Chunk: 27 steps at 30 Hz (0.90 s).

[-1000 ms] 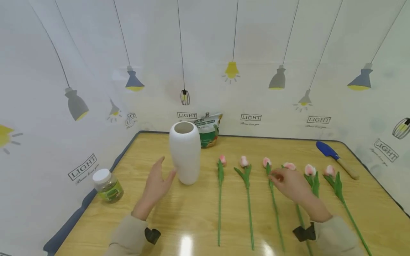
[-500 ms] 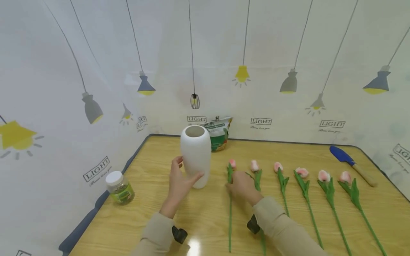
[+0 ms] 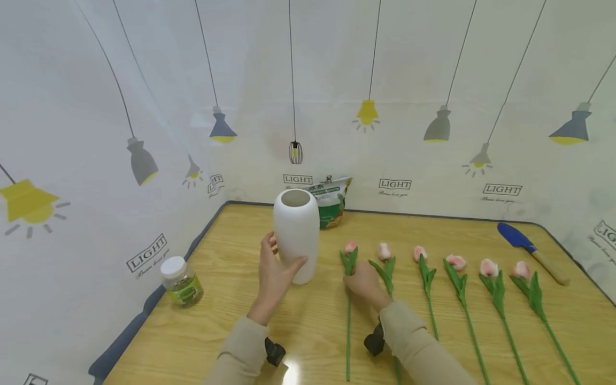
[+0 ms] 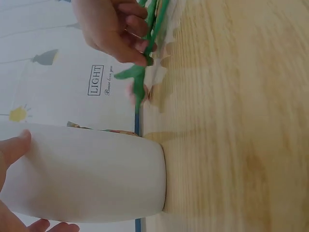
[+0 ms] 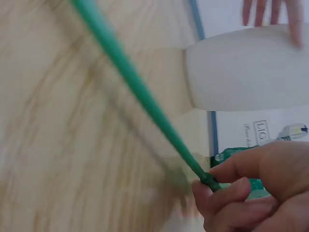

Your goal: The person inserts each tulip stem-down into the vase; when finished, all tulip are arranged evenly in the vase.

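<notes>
My left hand (image 3: pixel 275 275) grips the lower left side of a tall white vase (image 3: pixel 298 230), thumb on the near face and fingers round the far side. The vase stands upright on the wooden table. To its right, my right hand (image 3: pixel 364 280) pinches a pink tulip (image 3: pixel 348 331) just below its leaves, thumb against fingertips. In the right wrist view the green stem (image 5: pixel 140 94) slants across, its shadow falling apart from it on the wood. The tulip's pink head (image 3: pixel 351 247) points toward the back. Several more pink tulips (image 3: pixel 428 278) lie in a row to the right.
A jar (image 3: pixel 182 283) with a white lid stands at the left edge. Behind the vase, partly hidden, is a green and white bag (image 3: pixel 332 206) with a clip. A blue trowel (image 3: pixel 531 251) with a wooden handle lies at the back right. A printed curtain (image 3: pixel 404 64) surrounds the table.
My left hand has moved from beside the vase to gripping it. My right hand has moved left across the tulips and taken hold of the leftmost one. The view has shifted slightly.
</notes>
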Each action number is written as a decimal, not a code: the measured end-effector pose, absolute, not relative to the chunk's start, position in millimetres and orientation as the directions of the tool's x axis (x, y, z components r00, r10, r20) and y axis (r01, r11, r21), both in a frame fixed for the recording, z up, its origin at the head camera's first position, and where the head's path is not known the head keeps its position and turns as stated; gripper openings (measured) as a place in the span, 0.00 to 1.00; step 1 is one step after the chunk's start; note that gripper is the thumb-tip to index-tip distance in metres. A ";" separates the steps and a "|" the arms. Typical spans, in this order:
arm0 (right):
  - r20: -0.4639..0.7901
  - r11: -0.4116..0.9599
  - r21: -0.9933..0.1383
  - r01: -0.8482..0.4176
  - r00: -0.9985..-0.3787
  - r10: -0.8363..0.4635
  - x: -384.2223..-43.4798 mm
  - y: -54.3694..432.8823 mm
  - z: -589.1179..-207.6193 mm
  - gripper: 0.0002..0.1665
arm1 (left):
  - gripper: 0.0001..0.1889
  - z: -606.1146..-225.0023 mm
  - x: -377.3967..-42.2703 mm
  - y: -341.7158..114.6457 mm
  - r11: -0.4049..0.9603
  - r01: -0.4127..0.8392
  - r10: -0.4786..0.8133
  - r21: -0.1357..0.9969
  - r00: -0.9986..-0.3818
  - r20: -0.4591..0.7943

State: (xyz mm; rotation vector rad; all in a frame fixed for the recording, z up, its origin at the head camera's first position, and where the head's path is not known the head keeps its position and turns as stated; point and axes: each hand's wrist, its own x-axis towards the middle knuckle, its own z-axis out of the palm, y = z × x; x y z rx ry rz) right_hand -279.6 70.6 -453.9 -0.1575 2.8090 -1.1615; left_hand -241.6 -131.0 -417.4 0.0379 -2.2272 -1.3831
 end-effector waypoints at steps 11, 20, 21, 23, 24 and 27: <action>0.006 0.354 -0.930 -0.098 -0.968 -0.250 -277.2 90.9 -422.7 0.15 | 0.55 -421.5 -249.2 -130.2 0.504 0.214 -0.271 0.837 -0.881 0.389; 0.172 0.159 -0.965 -0.208 -0.962 -0.213 -271.9 97.5 -374.0 0.16 | 0.55 -419.5 -250.2 -130.3 0.519 0.203 -0.275 0.830 -0.880 0.388; 0.171 0.147 -0.967 -0.206 -0.960 -0.220 -272.1 97.6 -367.9 0.16 | 0.55 -419.5 -250.1 -130.2 0.518 0.204 -0.278 0.831 -0.878 0.390; 0.189 0.128 -0.967 -0.223 -0.954 -0.232 -273.5 98.5 -355.4 0.18 | 0.55 -420.2 -250.3 -130.4 0.517 0.210 -0.283 0.830 -0.873 0.397; 0.212 0.114 -0.963 -0.243 -0.950 -0.230 -274.7 98.7 -348.8 0.19 | 0.55 -420.6 -250.4 -130.4 0.514 0.213 -0.285 0.831 -0.871 0.400; 0.291 0.071 -0.948 -0.310 -0.935 -0.204 -280.5 100.2 -329.5 0.19 | 0.55 -421.9 -250.4 -130.5 0.508 0.229 -0.290 0.830 -0.862 0.415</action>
